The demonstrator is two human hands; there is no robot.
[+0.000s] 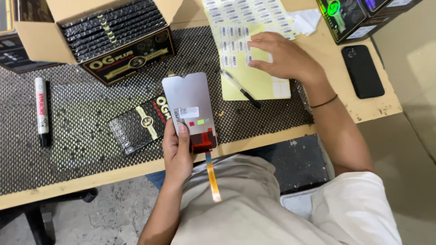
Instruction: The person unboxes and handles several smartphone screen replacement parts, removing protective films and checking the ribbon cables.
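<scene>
A phone screen panel [190,111] is gripped mid-frame by the left hand [177,154]; the right hand [281,56] is spread on a yellow label sheet [254,81] upper right, over a dotted mat [81,131] on a wooden table [372,109]

Silvery-grey phone screen panel [190,109] bearing white, red and green stickers, with an orange ribbon cable [212,174]. At 1 o'clock, a pale yellow label sheet [254,84]. At 9 o'clock, a white-and-black marker [42,111] on a black dotted mat [81,113].
</scene>
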